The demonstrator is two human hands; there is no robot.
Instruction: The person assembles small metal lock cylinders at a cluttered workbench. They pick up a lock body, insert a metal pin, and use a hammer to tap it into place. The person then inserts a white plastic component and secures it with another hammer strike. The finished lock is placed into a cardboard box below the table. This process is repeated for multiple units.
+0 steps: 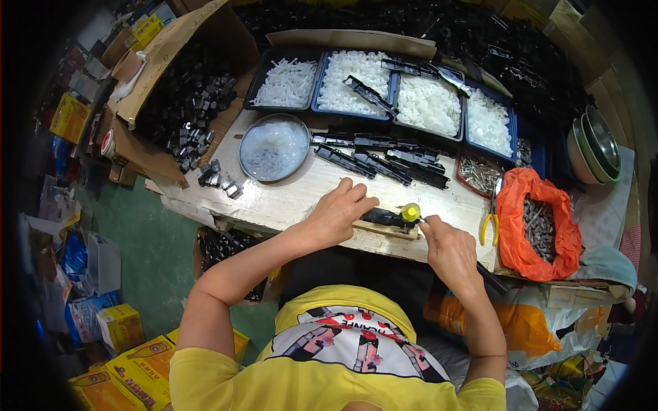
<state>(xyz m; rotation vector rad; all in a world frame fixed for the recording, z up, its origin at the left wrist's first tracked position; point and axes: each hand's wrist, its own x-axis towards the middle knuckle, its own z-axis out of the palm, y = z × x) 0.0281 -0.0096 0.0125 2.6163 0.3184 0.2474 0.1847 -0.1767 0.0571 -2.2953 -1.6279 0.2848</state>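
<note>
Bench point(288, 202) space lies bare before us between the metal bowl point(274, 147) and the near edge, where our black part point(385, 218) rests on a wooden block point(387, 231), long axis left to right. Our left hand point(337, 214) presses its left end, fingers curled over it. Our right hand point(449, 250) pinches a yellow-handled tool point(410, 212) at its right end. Pliers point(489, 222) and an orange bag point(538, 226) crowd the right.

yellow cartons point(133, 363) lie lower left; an open brown cardboard box point(185, 41) stands upper left.
</note>
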